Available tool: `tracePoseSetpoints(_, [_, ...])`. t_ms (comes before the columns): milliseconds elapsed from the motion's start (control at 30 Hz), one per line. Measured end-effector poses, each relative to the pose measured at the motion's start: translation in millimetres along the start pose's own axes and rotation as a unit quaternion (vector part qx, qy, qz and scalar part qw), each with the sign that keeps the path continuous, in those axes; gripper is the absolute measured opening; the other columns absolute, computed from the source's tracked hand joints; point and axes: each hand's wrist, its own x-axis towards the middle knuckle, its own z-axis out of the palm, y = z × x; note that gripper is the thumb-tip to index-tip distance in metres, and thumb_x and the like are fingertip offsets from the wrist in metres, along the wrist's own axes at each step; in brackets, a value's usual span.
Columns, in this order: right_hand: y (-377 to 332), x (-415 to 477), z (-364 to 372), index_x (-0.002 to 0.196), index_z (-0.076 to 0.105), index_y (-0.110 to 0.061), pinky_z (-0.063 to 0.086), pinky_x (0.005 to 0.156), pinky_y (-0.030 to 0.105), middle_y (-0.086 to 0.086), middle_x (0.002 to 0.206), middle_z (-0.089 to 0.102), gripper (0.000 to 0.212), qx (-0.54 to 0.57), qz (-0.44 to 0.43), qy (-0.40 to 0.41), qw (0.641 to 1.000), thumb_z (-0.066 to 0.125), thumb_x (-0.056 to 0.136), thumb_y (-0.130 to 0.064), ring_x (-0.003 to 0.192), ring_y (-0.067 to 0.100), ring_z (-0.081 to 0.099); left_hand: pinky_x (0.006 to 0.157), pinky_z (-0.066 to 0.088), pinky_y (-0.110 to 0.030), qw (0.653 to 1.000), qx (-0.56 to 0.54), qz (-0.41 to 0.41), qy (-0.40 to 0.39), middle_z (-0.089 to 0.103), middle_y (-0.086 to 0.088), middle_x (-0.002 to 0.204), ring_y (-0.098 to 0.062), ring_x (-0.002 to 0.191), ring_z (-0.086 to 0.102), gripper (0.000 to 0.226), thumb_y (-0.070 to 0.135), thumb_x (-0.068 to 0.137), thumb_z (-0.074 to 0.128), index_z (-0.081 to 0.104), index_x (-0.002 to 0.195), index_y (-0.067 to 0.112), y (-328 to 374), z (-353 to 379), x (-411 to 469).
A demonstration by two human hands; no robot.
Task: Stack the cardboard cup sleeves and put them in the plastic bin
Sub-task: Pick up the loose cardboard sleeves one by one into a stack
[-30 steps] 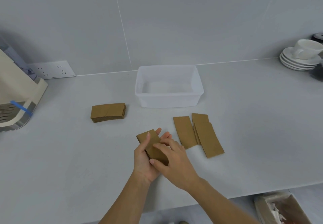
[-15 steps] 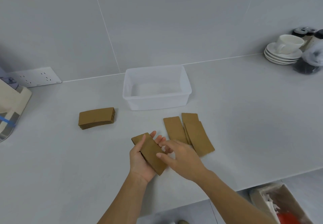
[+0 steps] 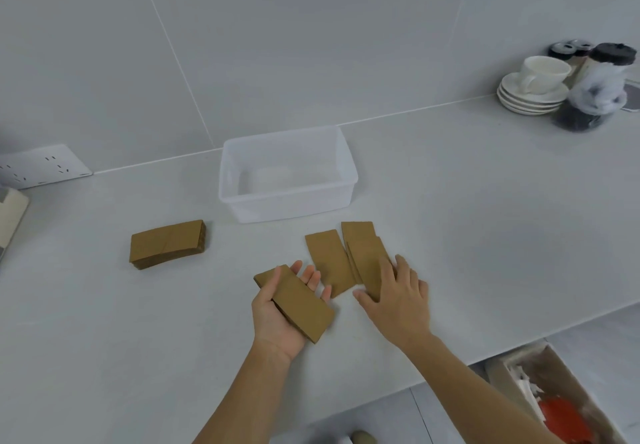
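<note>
Both hands work low in the head view. The left hand (image 3: 280, 315) lies palm up, thumb curled over a small stack (image 3: 298, 301) of sleeves, pinching it against the palm; that stack's long axis runs from upper left to lower right. The right hand (image 3: 398, 299) is spread flat, fingers (image 3: 388, 272) resting on the near end of the loose sleeves (image 3: 363, 253), apparently touching the rightmost one.

Those loose sleeves lie flat on the tabletop (image 3: 485, 218), just right of the held stack and directly under the right hand, which is plainly the nearer. Their long axes point away from the person, leaning slightly left at the far end, toward the bin (image 3: 287, 197). The right two overlap; the left one lies just beside them.

The bin sits beyond the loose sleeves, nothing in it. Another pile (image 3: 168, 244) rests well apart to the left, long axis running left to right.

The likely next move is to slide a loose sleeve onto the held stack.
</note>
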Motion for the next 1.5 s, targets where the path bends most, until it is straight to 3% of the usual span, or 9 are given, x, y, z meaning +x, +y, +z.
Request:
tracePoseSetpoints(200, [1,-2,7,0.098,0.06,-0.004,0.052,0.071,0.044,0.022,0.106,0.063,0.051,-0.008,-0.021,-0.004,1.0,0.079,0.061,-0.035,0.087,0.037,0.064,0.095,0.047,-0.047,1.0,0.007,-0.014,-0.001,0.068,-0.011,0.101,-0.024,0.093,0.065,0.039,0.034,0.082,0.059,0.061,0.113,0.01,-7,6,2])
tracePoseSetpoints(433, [-1,-1,-11,0.125,0.043,-0.01,0.03,0.1,0.036,0.01,0.135,0.041,0.052,0.093,-0.026,0.011,0.995,0.057,0.083,-0.038,0.12,0.026,0.04,0.087,0.05,-0.045,1.0,0.01,-0.012,0.002,0.067,-0.012,0.103,-0.024,0.095,0.064,0.042,0.033,0.082,0.059,0.06,0.117,0.009,-7,15,3])
tracePoseSetpoints(700, [-37,-3,-39,0.123,0.046,-0.016,0.03,0.101,0.029,0.002,0.13,0.04,0.047,0.244,-0.082,-0.006,0.966,0.06,0.082,-0.034,0.115,0.016,0.037,0.084,0.051,-0.045,1.0,-0.025,-0.01,0.0,0.069,-0.011,0.113,-0.025,0.103,0.065,0.067,0.055,0.076,0.06,0.054,0.128,0.012,-2,25,-1])
tracePoseSetpoints(833, [-57,-11,-37,0.123,0.048,-0.019,0.041,0.1,0.038,-0.007,0.125,0.038,0.05,0.286,-0.133,-0.037,0.948,0.057,0.078,-0.04,0.112,0.009,0.035,0.078,0.055,-0.046,0.999,0.007,-0.007,-0.031,0.065,-0.012,0.116,-0.032,0.109,0.06,0.082,0.065,0.067,0.058,0.053,0.129,0.012,5,22,-5])
tracePoseSetpoints(900, [-66,-15,-33,0.123,0.049,-0.021,0.045,0.095,0.04,-0.007,0.126,0.039,0.055,0.288,-0.161,-0.048,0.943,0.051,0.075,-0.047,0.11,0.005,0.033,0.075,0.056,-0.045,0.999,0.022,-0.005,-0.047,0.065,-0.015,0.117,-0.035,0.109,0.06,0.081,0.068,0.066,0.054,0.058,0.124,0.01,10,19,-7])
tracePoseSetpoints(1067, [-78,-19,-23,0.123,0.051,-0.02,0.031,0.105,0.029,-0.003,0.133,0.041,0.062,0.279,-0.22,-0.086,0.931,0.043,0.071,-0.052,0.121,0.007,0.035,0.098,0.044,-0.041,0.998,-0.012,0.024,-0.06,0.065,-0.011,0.111,-0.027,0.111,0.057,0.08,0.069,0.068,0.052,0.061,0.119,0.008,18,14,-9])
tracePoseSetpoints(1267, [-85,-20,-13,0.125,0.051,-0.021,0.021,0.1,0.021,-0.001,0.132,0.042,0.061,0.238,-0.258,-0.109,0.93,0.041,0.073,-0.052,0.117,0.011,0.037,0.089,0.047,-0.037,0.998,-0.005,0.042,-0.047,0.074,-0.006,0.09,-0.02,0.084,0.07,0.061,0.063,0.068,0.052,0.077,0.08,0.009,26,11,-15])
tracePoseSetpoints(1400, [-85,-18,-11,0.126,0.051,-0.022,0.021,0.098,0.019,-0.001,0.131,0.043,0.062,0.22,-0.276,-0.122,0.928,0.038,0.073,-0.052,0.116,0.012,0.037,0.09,0.048,-0.04,0.998,-0.028,0.052,-0.028,0.069,-0.008,0.107,-0.022,0.104,0.064,0.054,0.054,0.071,0.058,0.067,0.102,0.011,29,8,-11])
tracePoseSetpoints(1500, [-84,-16,-11,0.125,0.052,-0.021,0.02,0.097,0.018,-0.001,0.13,0.044,0.063,0.211,-0.285,-0.129,0.926,0.038,0.073,-0.052,0.116,0.013,0.038,0.085,0.049,-0.038,0.998,-0.025,0.048,-0.033,0.067,-0.008,0.106,-0.022,0.101,0.062,0.052,0.047,0.069,0.064,0.062,0.108,0.012,28,4,-5])
